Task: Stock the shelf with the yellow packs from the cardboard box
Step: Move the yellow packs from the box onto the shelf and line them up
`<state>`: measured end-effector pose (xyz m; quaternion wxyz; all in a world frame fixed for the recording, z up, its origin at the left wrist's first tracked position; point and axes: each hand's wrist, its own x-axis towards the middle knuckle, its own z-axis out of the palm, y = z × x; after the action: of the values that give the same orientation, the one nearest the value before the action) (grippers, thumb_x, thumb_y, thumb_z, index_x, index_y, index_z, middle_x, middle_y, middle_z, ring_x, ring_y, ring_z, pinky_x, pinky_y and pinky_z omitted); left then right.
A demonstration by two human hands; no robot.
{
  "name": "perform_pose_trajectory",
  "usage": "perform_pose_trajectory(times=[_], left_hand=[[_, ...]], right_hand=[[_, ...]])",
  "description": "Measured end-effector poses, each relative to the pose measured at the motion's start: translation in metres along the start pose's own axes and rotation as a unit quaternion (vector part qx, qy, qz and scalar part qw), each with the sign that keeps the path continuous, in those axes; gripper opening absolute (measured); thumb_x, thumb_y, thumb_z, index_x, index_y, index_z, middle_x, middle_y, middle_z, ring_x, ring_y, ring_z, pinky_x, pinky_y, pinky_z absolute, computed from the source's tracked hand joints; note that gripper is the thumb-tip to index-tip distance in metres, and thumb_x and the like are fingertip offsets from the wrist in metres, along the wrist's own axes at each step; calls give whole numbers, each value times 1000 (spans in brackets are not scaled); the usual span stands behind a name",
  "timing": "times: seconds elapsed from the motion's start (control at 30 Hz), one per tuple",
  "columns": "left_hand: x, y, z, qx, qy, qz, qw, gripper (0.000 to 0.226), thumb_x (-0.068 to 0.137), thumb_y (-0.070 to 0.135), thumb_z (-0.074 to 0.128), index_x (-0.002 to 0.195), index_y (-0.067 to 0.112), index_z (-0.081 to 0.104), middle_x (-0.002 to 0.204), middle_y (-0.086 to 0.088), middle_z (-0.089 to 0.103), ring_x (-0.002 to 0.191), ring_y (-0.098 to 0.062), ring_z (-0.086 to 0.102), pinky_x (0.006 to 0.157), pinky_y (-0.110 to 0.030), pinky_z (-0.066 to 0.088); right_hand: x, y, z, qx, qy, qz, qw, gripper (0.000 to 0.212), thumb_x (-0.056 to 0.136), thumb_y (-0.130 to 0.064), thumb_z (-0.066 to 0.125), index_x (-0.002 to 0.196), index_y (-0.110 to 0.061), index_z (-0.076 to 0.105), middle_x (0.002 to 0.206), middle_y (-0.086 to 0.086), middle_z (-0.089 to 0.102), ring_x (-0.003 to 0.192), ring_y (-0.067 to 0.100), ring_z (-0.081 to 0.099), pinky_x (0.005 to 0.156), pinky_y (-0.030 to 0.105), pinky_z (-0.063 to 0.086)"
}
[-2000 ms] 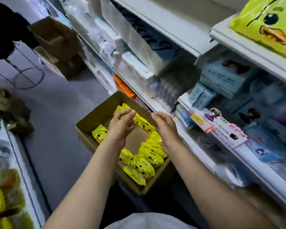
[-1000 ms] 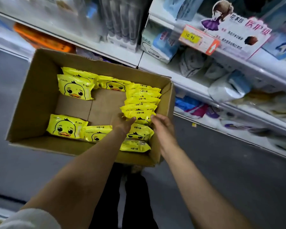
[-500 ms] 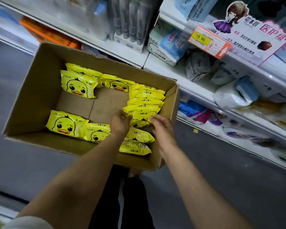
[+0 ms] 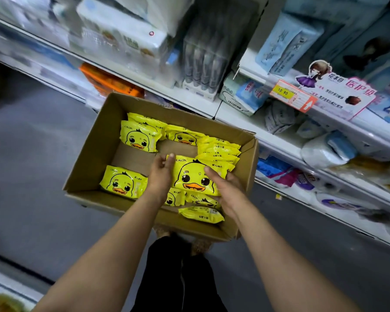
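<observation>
"Ckok" on yellow pack [image 4: 193, 176]; "10 90" on price tag [image 4: 288, 93]

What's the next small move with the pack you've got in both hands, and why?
Probably lift the duck-print yellow pack clear of the cardboard box: the left hand and right hand already grip its two ends, face up above the other packs.

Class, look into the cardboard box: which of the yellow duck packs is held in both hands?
The face-up duck pack at the box's middle right, gripped between the left hand and right hand. The other packs lie untouched.
</observation>
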<state>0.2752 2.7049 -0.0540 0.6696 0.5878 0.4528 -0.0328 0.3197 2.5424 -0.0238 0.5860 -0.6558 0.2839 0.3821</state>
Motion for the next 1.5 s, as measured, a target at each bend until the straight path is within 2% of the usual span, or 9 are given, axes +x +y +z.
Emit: perform_pose_trajectory(times=[0.1,0.27,0.37,0.5,0.63,0.73,0.9,1.1,1.5], left_hand=[[-6,6,-8,-36,-37,-16,999,49,91,54,56,120,15,56,117,-1,62,103,-14,59,77,-30,46],[-9,7,-27,-32,-90,-7,995,76,62,69,79,118,20,65,108,-4,74,102,-27,69,91,-53,54],[-7,5,-37,-40,-77,-1,996,70,63,62,79,115,17,67,101,-6,75,95,-27,72,90,-54,54],[1,-7,-50,-29,-22,-21,999,49,79,47,75,113,13,66,109,-7,71,98,-21,68,75,-35,57],[17,-34,-72,21,42,-73,996,47,84,39,73,117,7,61,116,-11,65,109,-27,62,98,-45,50],[27,-54,-79,114,56,-98,987,52,84,41,72,121,7,59,126,-12,60,117,-27,56,104,-40,43],[44,-61,-75,191,47,-112,974,60,85,42,71,133,10,54,140,-14,50,130,-31,46,106,-40,38],[65,-74,-76,223,21,-158,962,72,83,41,74,142,12,44,145,-13,46,133,-31,44,108,-39,37],[75,-79,-73,293,-1,-203,934,55,80,27,80,129,12,62,137,-12,56,126,-32,51,106,-39,43]], right_hand=[[1,7,12,11,31,-21,999,110,40,-72,89,136,-34,52,133,-9,62,125,22,57,105,55,44],[-5,10,27,13,24,-21,999,104,38,-75,87,129,-35,57,125,-10,68,117,19,63,101,52,48],[-7,10,36,-2,18,-30,999,103,34,-76,88,123,-32,60,120,-8,70,114,21,64,99,53,50],[-5,9,47,-7,81,-44,996,120,41,-73,87,142,-23,47,140,-2,57,126,26,56,105,51,46],[4,13,41,28,129,-40,991,123,40,-72,86,145,-23,44,144,1,53,130,28,51,106,53,44],[11,18,37,34,146,-40,988,103,58,-59,88,144,-21,46,141,2,56,129,27,53,105,53,45],[24,25,34,45,162,-36,985,77,69,-48,86,135,-23,55,127,-4,64,118,23,58,101,48,49],[39,31,26,42,163,-29,985,35,76,-38,84,104,-29,66,101,-11,71,104,18,65,97,44,51],[46,37,25,56,175,-21,983,34,73,-39,86,101,-29,70,101,-7,76,100,20,70,96,50,54]])
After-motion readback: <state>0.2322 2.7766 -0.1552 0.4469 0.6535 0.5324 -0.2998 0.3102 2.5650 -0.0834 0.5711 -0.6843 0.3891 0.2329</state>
